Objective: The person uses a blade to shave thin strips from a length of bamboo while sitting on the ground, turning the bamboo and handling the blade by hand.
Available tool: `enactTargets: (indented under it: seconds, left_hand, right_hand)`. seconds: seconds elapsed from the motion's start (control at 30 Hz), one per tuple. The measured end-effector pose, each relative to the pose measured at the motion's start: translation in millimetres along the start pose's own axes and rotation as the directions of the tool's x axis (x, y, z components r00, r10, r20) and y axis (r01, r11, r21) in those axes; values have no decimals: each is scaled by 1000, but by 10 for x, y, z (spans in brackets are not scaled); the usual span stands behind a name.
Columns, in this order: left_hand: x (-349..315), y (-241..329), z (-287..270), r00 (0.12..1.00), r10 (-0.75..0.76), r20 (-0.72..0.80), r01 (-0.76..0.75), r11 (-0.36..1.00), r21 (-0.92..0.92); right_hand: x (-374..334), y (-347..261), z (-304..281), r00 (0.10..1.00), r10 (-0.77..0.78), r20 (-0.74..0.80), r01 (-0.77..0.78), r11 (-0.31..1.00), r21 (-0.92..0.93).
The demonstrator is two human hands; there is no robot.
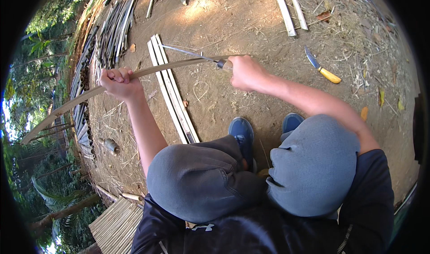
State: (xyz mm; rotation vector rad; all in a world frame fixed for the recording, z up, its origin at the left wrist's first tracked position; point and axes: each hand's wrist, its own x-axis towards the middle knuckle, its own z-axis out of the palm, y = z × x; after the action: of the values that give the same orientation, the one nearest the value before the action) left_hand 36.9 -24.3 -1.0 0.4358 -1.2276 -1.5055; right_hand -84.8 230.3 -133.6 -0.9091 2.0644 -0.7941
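Observation:
My left hand (120, 82) is closed around a long, flat split-bamboo strip (174, 65). The strip slopes from the far left up toward my right hand (246, 73), which grips the handle of a knife (190, 53). Its thin blade points left, just above the strip's right part; whether the edge touches it I cannot tell. The strip's right end lies close by my right knuckles. Below the strip, several pale split-bamboo slats (171, 92) rest side by side on the dirt ground, between my arms.
A second knife with a yellow handle (330, 76) lies on the ground to the right. Two pale slats (286, 12) lie at the far right. Bundled dark poles (118, 27) line the left, near a short bamboo piece (110, 145). A slatted bamboo platform (115, 225) stands lower left.

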Motion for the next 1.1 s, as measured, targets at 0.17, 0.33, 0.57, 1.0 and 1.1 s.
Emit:
enactTargets:
  seconds: [0.17, 0.33, 0.57, 1.0, 1.1]
  left_hand:
    - [19, 27, -117, 1000, -4, -25, 4, 1000, 0]
    - [39, -14, -23, 999, 8, -41, -7, 1000, 27]
    - [-13, 17, 174, 985, 131, -117, -119, 988, 103]
    - [115, -62, 438, 987, 90, -135, -84, 995, 53]
    - [168, -94, 501, 983, 127, -131, -123, 992, 39]
  right_hand:
    - [-155, -137, -134, 993, 99, 57, -106, 985, 138]
    - [-73, 59, -67, 997, 19, -73, -15, 999, 49]
    - [-45, -105, -84, 994, 55, -98, -52, 998, 33]
    - [19, 95, -206, 991, 129, -35, -124, 986, 114]
    - [-1, 65, -131, 989, 8, -148, 12, 991, 136]
